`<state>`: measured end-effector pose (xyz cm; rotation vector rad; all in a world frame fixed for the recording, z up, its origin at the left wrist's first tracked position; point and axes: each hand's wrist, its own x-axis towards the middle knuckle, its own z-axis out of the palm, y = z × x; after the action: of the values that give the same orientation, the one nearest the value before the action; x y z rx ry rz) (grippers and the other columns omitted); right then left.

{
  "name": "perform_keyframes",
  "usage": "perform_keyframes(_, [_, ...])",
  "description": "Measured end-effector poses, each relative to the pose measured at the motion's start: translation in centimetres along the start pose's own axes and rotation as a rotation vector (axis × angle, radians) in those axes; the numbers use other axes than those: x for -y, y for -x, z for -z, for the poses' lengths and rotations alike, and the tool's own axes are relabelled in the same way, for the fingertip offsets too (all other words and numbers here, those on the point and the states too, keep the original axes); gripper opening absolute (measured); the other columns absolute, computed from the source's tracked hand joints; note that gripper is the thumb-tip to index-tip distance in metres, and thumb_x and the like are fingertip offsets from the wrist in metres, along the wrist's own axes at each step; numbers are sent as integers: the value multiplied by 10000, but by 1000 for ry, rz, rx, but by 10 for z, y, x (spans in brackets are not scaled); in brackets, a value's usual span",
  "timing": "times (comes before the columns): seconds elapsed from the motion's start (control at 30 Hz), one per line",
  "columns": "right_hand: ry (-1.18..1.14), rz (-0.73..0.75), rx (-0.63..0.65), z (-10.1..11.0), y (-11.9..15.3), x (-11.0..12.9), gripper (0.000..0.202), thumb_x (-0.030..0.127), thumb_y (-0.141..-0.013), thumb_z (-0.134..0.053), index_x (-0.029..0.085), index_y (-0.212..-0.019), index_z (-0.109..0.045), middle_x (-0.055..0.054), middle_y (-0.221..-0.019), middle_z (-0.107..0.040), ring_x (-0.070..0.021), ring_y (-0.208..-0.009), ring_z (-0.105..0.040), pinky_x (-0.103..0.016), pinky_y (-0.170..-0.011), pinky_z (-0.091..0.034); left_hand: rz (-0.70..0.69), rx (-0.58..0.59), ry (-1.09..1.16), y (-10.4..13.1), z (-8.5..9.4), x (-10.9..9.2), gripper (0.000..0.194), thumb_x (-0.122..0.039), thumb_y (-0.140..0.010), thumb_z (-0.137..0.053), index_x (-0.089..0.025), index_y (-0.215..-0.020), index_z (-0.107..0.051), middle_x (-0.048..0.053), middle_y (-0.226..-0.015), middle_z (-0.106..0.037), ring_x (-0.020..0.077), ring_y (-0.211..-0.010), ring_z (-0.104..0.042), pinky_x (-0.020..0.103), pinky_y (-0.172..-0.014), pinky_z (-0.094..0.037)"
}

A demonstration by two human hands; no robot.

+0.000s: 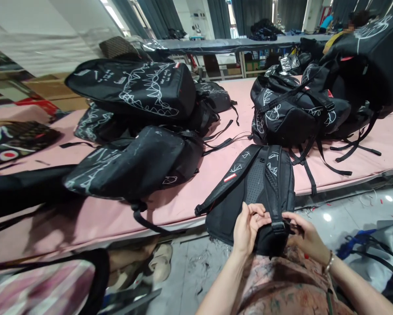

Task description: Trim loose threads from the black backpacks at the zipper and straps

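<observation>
A black backpack (252, 188) lies at the table's front edge, its back panel and shoulder straps facing up and its near end hanging over the edge towards my body. White line drawings and a small red-and-white label mark the straps. My left hand (250, 225) is closed, its curled fingertips at the left side of the right-hand shoulder strap (274, 201), just above the black buckle (278, 226). From the other side, my right hand (304, 236) pinches at the same strap by the buckle; some of its fingers are hidden behind the strap.
Black backpacks (150, 92) are piled on the left of the pink-covered table (180, 205), with another heap (285, 113) on the right. Loose straps trail between them. A person in checked clothing (42, 288) is at the lower left. A grey-and-blue bag (380, 249) lies at right.
</observation>
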<state>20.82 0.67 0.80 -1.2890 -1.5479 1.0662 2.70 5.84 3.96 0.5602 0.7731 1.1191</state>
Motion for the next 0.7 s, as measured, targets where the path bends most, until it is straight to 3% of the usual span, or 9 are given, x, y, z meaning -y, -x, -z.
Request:
perform_keyframes(0.1, [150, -15, -76, -19, 6, -9, 244, 333, -753, -631, 211, -959, -585, -35, -871, -632, -190, -778, -584, -289, -686, -450, 41, 50, -191, -12, 2, -4, 388, -514, -756, -539, -134, -678, -553, 8, -714, -520, 98, -593, -527, 242, -578, -486])
perform_keyframes(0.17, [345, 31, -86, -26, 3, -9, 125, 323, -778, -597, 201, -802, -582, -15, -739, -603, -172, -692, -551, -266, -625, -400, 46, 65, -438, -19, 3, -10, 384, -518, -750, -537, -147, -655, -533, -6, -636, -518, 104, -559, -523, 237, -566, -461])
perform_keyframes(0.3, [758, 139, -82, -31, -6, -2, 130, 169, -748, -533, 191, -626, -494, -8, -619, -529, -161, -598, -486, -263, -553, -296, -64, 91, -1102, -27, 2, -21, 415, -535, -748, -507, -171, -549, -513, -10, -533, -518, 122, -526, -503, 237, -547, -374])
perform_keyframes(0.37, [880, 183, -76, -35, -8, 1, 130, 102, -707, -525, 191, -618, -491, -14, -620, -533, -165, -601, -486, -272, -557, -280, -115, 73, -1289, -29, 2, -19, 383, -509, -702, -571, -180, -519, -502, -21, -508, -508, 119, -506, -464, 239, -518, -314])
perform_keyframes(0.43, [935, 205, -78, -39, -8, 2, 145, 73, -699, -522, 191, -619, -497, -17, -619, -536, -170, -603, -487, -279, -561, -275, -130, 28, -1232, -32, 3, -12, 343, -454, -659, -630, -181, -510, -484, -41, -478, -471, 104, -476, -418, 235, -499, -275])
perform_keyframes(0.53, [878, 181, -90, -41, -7, 0, 146, 89, -745, -505, 189, -639, -504, -22, -626, -536, -175, -605, -492, -277, -562, -288, -93, -37, -837, -34, 6, 5, 335, -408, -658, -637, -180, -520, -434, -68, -458, -403, 81, -453, -405, 209, -483, -290])
perform_keyframes(0.63, [583, 121, -57, -33, -5, 0, 41, 171, -812, -508, 189, -800, -543, -20, -726, -578, -172, -667, -529, -256, -594, -352, -32, -83, -488, -34, 9, 16, 362, -432, -679, -618, -187, -570, -376, -70, -509, -419, 97, -524, -529, 204, -536, -402])
perform_keyframes(0.7, [374, 101, -22, -23, -3, 2, 116, 249, -836, -525, 204, -941, -542, -20, -836, -597, -173, -752, -549, -256, -656, -399, 38, -104, -246, -33, 9, 18, 363, -394, -657, -662, -184, -591, -374, -59, -548, -473, 124, -599, -602, 231, -597, -466])
